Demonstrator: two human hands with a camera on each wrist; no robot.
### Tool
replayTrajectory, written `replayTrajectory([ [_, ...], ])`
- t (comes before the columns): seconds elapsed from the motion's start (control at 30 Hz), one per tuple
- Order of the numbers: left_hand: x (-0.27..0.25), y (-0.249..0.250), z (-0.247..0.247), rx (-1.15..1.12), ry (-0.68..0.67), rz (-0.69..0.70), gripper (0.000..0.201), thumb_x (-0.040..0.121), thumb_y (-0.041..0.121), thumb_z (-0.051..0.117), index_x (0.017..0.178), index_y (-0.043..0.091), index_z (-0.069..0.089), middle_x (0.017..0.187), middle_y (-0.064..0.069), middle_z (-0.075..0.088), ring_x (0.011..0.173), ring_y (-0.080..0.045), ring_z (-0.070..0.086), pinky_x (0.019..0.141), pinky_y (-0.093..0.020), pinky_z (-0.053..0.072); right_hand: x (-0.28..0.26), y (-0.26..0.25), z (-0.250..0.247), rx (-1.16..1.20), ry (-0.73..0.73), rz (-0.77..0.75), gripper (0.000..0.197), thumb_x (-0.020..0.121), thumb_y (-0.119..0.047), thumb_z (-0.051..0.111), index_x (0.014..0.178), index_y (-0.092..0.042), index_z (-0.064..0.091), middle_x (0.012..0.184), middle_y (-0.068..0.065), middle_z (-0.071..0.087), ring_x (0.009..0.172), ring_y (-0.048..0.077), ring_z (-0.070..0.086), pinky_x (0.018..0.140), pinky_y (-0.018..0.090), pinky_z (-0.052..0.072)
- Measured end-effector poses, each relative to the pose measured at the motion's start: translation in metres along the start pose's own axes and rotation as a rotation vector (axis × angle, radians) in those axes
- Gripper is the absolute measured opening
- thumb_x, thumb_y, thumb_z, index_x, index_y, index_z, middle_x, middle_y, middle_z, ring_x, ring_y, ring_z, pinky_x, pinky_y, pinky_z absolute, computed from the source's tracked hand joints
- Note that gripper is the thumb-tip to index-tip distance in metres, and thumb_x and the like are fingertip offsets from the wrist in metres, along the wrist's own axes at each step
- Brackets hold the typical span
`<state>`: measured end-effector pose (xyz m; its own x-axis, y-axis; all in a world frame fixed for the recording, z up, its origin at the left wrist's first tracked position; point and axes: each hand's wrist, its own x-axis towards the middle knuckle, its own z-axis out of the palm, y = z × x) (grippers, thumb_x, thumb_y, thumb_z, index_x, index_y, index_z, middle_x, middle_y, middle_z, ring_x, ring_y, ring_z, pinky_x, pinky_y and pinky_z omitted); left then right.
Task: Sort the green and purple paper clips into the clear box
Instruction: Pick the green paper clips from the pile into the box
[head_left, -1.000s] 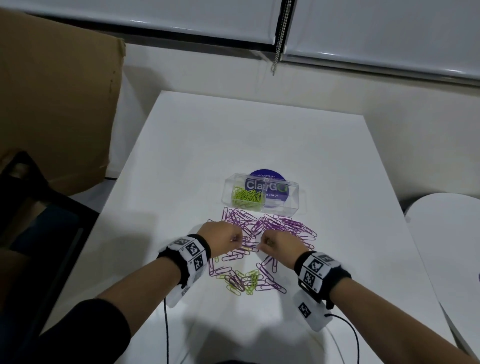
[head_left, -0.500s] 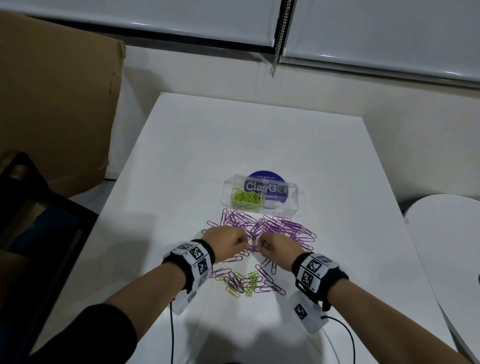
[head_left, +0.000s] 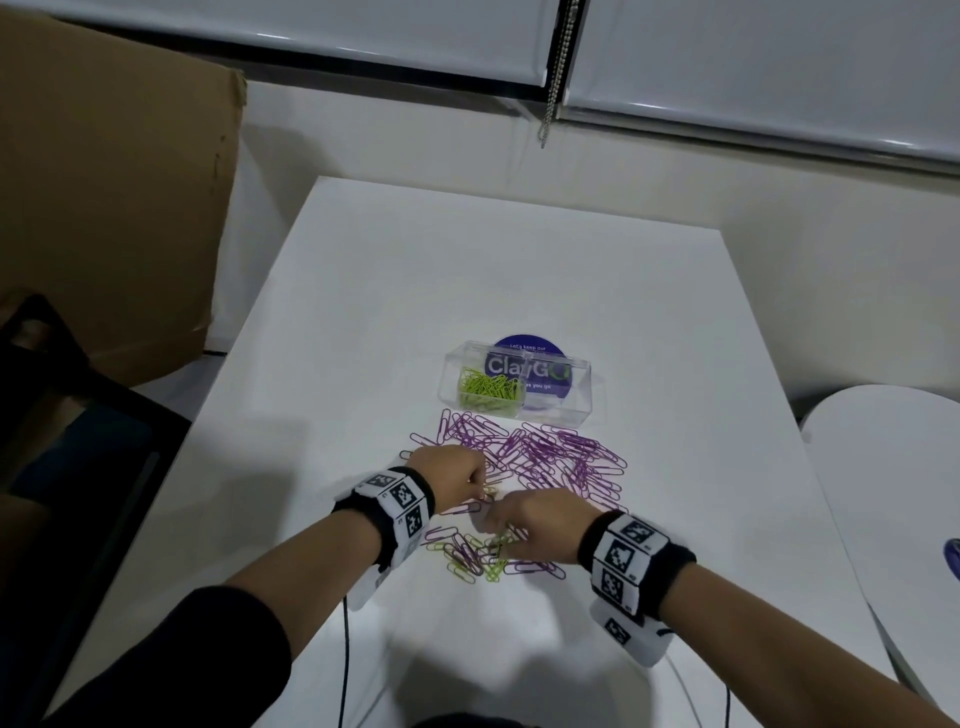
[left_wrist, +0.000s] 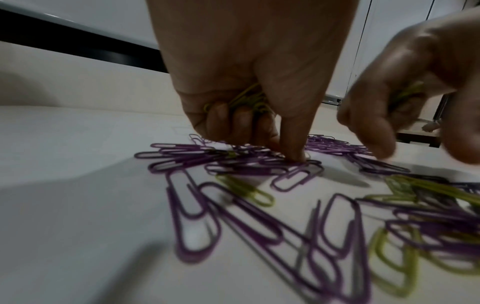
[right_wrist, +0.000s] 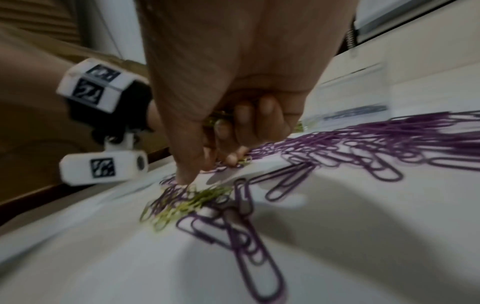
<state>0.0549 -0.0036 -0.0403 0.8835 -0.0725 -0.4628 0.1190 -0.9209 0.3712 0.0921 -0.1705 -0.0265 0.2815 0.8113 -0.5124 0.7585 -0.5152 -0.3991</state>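
The clear box (head_left: 581, 391) stands mid-table with green paper clips (head_left: 487, 391) in its left compartment. Purple paper clips (head_left: 550, 454) are spread in front of it, and a small mixed green and purple heap (head_left: 475, 558) lies nearer me. My left hand (head_left: 480, 480) is curled round a bunch of green clips (left_wrist: 248, 98), its forefinger (left_wrist: 294, 152) pressing down on purple clips (left_wrist: 233, 162). My right hand (head_left: 493, 526) also keeps green clips (right_wrist: 221, 118) in its curled fingers, while its thumb and fingertips (right_wrist: 231, 159) reach down at the mixed heap (right_wrist: 192, 199).
A white table (head_left: 519, 260) carries everything. A brown cardboard sheet (head_left: 104, 208) leans at the left, above a dark chair (head_left: 62, 415). A second white round table (head_left: 893, 493) is at the right. A blue round sticker (head_left: 524, 345) lies under the box.
My right hand has moved toward me and a little left, from the purple spread to the mixed heap. The left hand has stayed about where it was.
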Motion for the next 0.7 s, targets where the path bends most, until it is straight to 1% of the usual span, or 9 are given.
replayTrajectory([
  [0.07,-0.002,0.0,-0.002,0.003,-0.012,0.003,0.017,0.091,0.027,0.053,0.1,0.016,0.06,0.106,0.001,0.067,0.099,-0.02,0.061,0.084,-0.032,0.044,0.002,-0.004,0.005,-0.043,-0.031,-0.025,0.035,0.086,-0.025,0.058,0.12,-0.019,0.054,0.126,0.002,0.058,0.11,0.025,0.056,0.089,0.035,0.046],
  [0.13,-0.004,0.0,-0.002,0.016,-0.017,0.01,0.014,0.091,0.026,0.052,0.096,0.015,0.058,0.104,-0.002,0.066,0.094,-0.022,0.06,0.079,-0.03,0.042,0.003,-0.004,0.007,-0.053,-0.024,-0.036,0.03,0.085,-0.024,0.059,0.113,-0.016,0.053,0.119,0.004,0.06,0.105,0.028,0.057,0.085,0.037,0.047],
  [0.23,-0.007,-0.004,0.001,-0.019,-0.026,0.003,0.009,0.093,0.025,0.047,0.087,0.018,0.047,0.098,-0.006,0.062,0.08,-0.019,0.051,0.073,-0.029,0.038,0.003,0.0,0.009,-0.072,0.004,-0.036,0.024,0.088,-0.027,0.058,0.107,-0.014,0.052,0.112,0.006,0.061,0.099,0.029,0.059,0.082,0.038,0.048],
  [0.33,-0.012,-0.007,0.003,-0.107,-0.025,-0.008,0.013,0.095,0.023,0.039,0.085,0.015,0.039,0.082,-0.003,0.051,0.073,-0.021,0.044,0.067,-0.029,0.034,0.005,0.004,0.013,-0.068,0.038,-0.017,0.026,0.089,-0.031,0.056,0.11,-0.016,0.052,0.117,0.006,0.06,0.103,0.028,0.058,0.083,0.035,0.046],
  [0.4,-0.017,-0.007,0.002,-0.123,-0.03,-0.008,0.015,0.097,0.02,0.033,0.085,0.012,0.037,0.078,-0.004,0.047,0.072,-0.021,0.041,0.066,-0.029,0.031,0.004,0.006,0.015,-0.056,0.048,0.007,0.029,0.09,-0.033,0.054,0.115,-0.016,0.052,0.122,0.005,0.058,0.106,0.027,0.058,0.083,0.032,0.044],
  [0.47,-0.021,-0.008,0.001,-0.103,-0.038,-0.006,0.018,0.099,0.019,0.029,0.085,0.011,0.038,0.079,-0.006,0.046,0.072,-0.021,0.04,0.067,-0.028,0.029,0.004,0.009,0.016,-0.034,0.062,0.029,0.029,0.091,-0.034,0.053,0.113,-0.015,0.053,0.12,0.004,0.058,0.105,0.027,0.057,0.081,0.031,0.042],
  [0.53,-0.024,-0.01,0.0,-0.104,-0.038,0.002,0.021,0.099,0.019,0.029,0.082,0.01,0.038,0.078,-0.007,0.045,0.072,-0.02,0.039,0.066,-0.027,0.027,0.005,0.011,0.016,0.002,0.078,0.052,0.027,0.091,-0.035,0.053,0.108,-0.014,0.054,0.115,0.005,0.059,0.103,0.026,0.057,0.076,0.029,0.038],
  [0.6,-0.026,-0.013,0.001,-0.113,-0.024,0.008,0.023,0.099,0.018,0.03,0.08,0.009,0.039,0.072,-0.005,0.044,0.072,-0.02,0.039,0.065,-0.027,0.027,0.005,0.013,0.015,0.042,0.092,0.076,0.025,0.091,-0.033,0.053,0.106,-0.013,0.056,0.111,0.006,0.059,0.099,0.024,0.056,0.073,0.025,0.033],
  [0.7,-0.027,-0.017,0.001,-0.12,-0.002,-0.004,0.024,0.098,0.018,0.032,0.076,0.01,0.039,0.06,0.003,0.038,0.069,-0.02,0.039,0.063,-0.027,0.027,0.005,0.016,0.011,0.131,0.131,0.091,0.021,0.092,-0.03,0.052,0.102,-0.011,0.057,0.108,0.007,0.059,0.085,0.019,0.05,0.071,0.025,0.034],
])
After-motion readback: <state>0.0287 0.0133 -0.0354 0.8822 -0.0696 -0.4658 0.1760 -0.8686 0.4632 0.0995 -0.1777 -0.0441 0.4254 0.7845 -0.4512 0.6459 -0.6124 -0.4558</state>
